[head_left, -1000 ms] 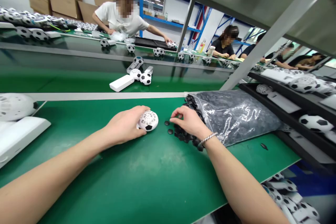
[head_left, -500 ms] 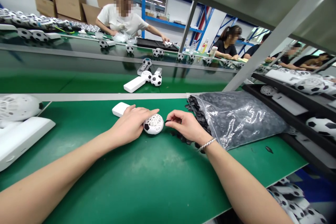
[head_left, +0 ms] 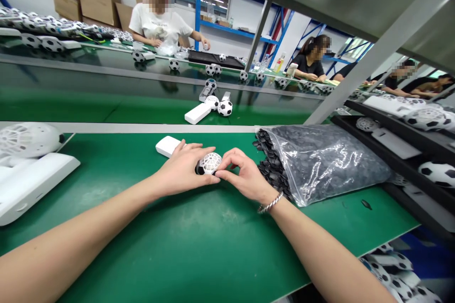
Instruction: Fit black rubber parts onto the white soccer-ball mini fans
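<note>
Around a small football-patterned fan (head_left: 211, 163) with a white open grille, my left hand (head_left: 183, 168) is closed, thumb at the near side and fingers over the top. The fan's white handle (head_left: 166, 146) sticks out behind that hand, lying on the green bench. My right hand (head_left: 243, 175), with a twisted bracelet at the wrist, pinches a small black piece against the ball's right side; the fingertips hide most of it. Just right of that hand, loose black pieces (head_left: 273, 168) spill from the mouth of a clear plastic bag (head_left: 330, 161).
Beyond the bench's pale edge, several football fans (head_left: 224, 108) lie on a green conveyor. A large white fan (head_left: 39, 182) stands at the left. Black trays (head_left: 386, 151) of fans are stacked at the right, under a slanting metal post (head_left: 341, 66). Co-workers sit across the line.
My right hand has moved left and brought the black piece onto the ball. My left thumb has come round the ball's near side. The view has shifted slightly.
</note>
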`<state>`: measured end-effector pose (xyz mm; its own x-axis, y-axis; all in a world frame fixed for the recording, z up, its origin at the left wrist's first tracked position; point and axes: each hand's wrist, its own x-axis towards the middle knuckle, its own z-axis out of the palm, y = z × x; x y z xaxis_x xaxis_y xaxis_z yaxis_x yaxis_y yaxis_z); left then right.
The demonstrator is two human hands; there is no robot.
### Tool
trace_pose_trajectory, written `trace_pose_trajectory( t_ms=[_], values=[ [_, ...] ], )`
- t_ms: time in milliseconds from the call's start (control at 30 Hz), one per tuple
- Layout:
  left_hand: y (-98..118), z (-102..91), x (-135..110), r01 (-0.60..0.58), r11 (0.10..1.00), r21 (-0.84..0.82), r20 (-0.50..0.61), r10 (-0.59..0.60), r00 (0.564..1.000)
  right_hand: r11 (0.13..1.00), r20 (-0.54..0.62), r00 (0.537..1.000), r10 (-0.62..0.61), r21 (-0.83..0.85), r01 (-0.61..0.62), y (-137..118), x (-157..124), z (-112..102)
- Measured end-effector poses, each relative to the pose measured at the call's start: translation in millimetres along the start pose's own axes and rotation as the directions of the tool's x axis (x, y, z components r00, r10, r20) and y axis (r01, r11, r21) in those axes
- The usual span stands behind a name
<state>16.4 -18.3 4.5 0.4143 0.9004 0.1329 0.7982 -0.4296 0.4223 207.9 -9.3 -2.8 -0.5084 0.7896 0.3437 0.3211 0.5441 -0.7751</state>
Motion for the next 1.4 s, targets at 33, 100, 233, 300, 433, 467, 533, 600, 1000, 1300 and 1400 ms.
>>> trace_pose_trajectory(
  t_ms=[33,100,233,300,433,467,533,600,1000,1300,1400],
  values=[
    [0.8,1.0,0.0,0.011,1.000,0.001,-0.012,-0.011,1.000,1.000,-0.018,1.000,0.010,-0.002,-0.010,1.6,0.2,0.6],
    [2.1,2.5,-0.1,0.025,1.000,0.004,-0.030,-0.024,0.999,0.998,-0.022,0.998,0.052,0.031,-0.051,5.3,0.6,1.1],
    [4.8,2.9,-0.1,0.014,1.000,0.003,-0.058,-0.014,0.998,0.959,0.154,0.984,0.092,0.254,-0.129,10.3,1.2,2.6],
    [6.3,1.0,0.1,-0.022,1.000,-0.009,-0.056,0.022,0.998,0.946,0.198,0.977,0.075,0.295,-0.132,9.9,1.2,4.7],
    [7.3,-4.1,-0.2,-0.075,0.995,-0.062,-0.023,0.074,0.997,0.960,0.149,0.984,0.099,0.247,-0.134,5.7,1.1,5.7],
    [6.8,-4.6,-0.6,-0.078,0.994,-0.077,-0.020,0.076,0.997,0.965,0.149,0.983,0.105,0.224,-0.136,4.6,1.2,3.4],
    [5.3,-3.5,-1.4,-0.084,0.992,-0.097,-0.028,0.082,0.996,0.982,0.162,0.978,0.134,0.111,-0.153,3.2,1.1,-5.4],
    [4.0,-0.7,-2.1,-0.092,0.993,-0.079,-0.063,0.087,0.994,0.975,0.161,0.966,0.203,-0.121,-0.185,2.8,0.4,-18.0],
    [4.5,-3.2,-5.4,-0.055,0.990,-0.131,0.011,0.057,0.998,0.863,0.186,0.929,0.319,-0.462,-0.204,6.5,-1.0,-33.0],
    [1.1,-5.1,-2.3,-0.053,0.948,-0.314,0.133,0.099,0.986,0.996,0.203,0.975,0.094,-0.026,-0.091,-9.7,1.7,-29.3],
    [-0.6,-6.0,-2.1,-0.066,0.942,-0.328,0.135,0.116,0.984,1.000,0.150,0.989,0.009,-0.030,-0.005,-11.5,1.5,-25.2]
  ],
)
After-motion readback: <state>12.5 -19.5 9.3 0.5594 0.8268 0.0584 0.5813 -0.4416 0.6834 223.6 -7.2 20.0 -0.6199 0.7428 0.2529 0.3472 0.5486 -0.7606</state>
